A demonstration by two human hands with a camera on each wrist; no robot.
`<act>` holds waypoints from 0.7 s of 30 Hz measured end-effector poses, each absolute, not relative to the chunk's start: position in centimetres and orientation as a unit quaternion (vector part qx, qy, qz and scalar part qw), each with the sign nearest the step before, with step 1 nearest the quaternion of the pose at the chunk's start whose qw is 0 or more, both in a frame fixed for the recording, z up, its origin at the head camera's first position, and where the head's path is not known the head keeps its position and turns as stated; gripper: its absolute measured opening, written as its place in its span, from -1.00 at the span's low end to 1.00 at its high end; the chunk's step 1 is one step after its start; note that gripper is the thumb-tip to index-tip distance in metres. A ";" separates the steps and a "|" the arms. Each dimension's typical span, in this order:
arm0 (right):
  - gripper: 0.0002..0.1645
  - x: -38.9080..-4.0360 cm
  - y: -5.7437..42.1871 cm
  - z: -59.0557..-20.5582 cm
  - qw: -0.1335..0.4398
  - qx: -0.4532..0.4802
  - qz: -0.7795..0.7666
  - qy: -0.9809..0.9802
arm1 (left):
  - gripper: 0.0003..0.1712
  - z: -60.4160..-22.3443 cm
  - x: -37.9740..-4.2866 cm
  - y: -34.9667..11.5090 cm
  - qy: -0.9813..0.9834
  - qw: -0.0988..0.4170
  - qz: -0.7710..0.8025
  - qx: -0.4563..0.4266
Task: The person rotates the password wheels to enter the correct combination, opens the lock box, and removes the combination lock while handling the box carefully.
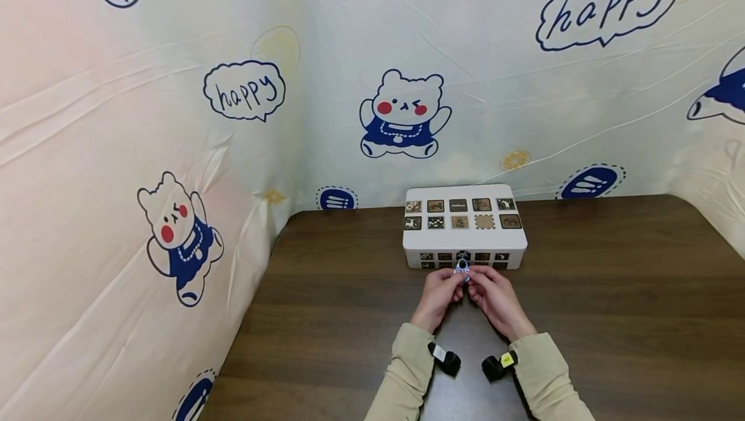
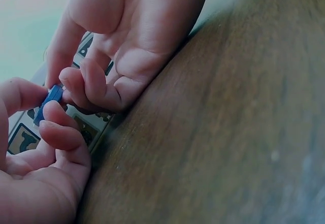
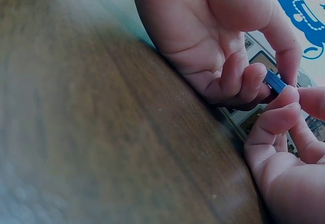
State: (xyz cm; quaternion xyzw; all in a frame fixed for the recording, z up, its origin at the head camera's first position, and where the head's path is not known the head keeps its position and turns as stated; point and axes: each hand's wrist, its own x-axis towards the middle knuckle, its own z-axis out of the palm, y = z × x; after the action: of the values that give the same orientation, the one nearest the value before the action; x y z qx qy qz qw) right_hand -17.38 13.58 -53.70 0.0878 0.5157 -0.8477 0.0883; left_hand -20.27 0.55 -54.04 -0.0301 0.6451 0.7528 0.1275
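A small blue padlock sits between both hands at the front of a white box. Its looped shackle points toward the dark clasp there and overlaps it in the head view. My left hand pinches one side of the padlock between thumb and fingertips. From the other side, my right hand pinches it as well. In the left wrist view the blue padlock body shows between the fingertips. The right wrist view shows its blue edge, with the rest hidden by fingers.
The box lid carries two rows of small square pictures, and more run along its front. It stands at the back of a dark wooden table. Behind and at the left hangs a pale curtain printed with bears and "happy" bubbles.
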 end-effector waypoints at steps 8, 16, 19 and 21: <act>-0.90 -17.4 13.6 -53.7 0.087 0.085 -0.848 0.516 | -0.90 -53.8 -20.3 0.7 0.652 0.125 0.747 -0.039; -0.89 -17.3 13.5 -53.7 0.084 0.091 -0.844 0.521 | -0.88 -53.7 -20.3 0.8 0.664 0.130 0.735 -0.044; -0.90 -17.3 13.5 -53.7 0.082 0.090 -0.843 0.523 | -0.87 -53.7 -20.3 0.8 0.667 0.130 0.732 -0.044; -0.90 -17.3 13.5 -53.7 0.082 0.090 -0.844 0.522 | -0.87 -53.8 -20.3 0.8 0.671 0.130 0.729 -0.043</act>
State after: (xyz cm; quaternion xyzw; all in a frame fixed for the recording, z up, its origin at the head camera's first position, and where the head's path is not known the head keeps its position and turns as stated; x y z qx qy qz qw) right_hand -17.29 13.48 -53.70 0.0901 0.5224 -0.8440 0.0822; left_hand -20.34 0.85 -53.77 -0.0435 0.6705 0.7292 0.1297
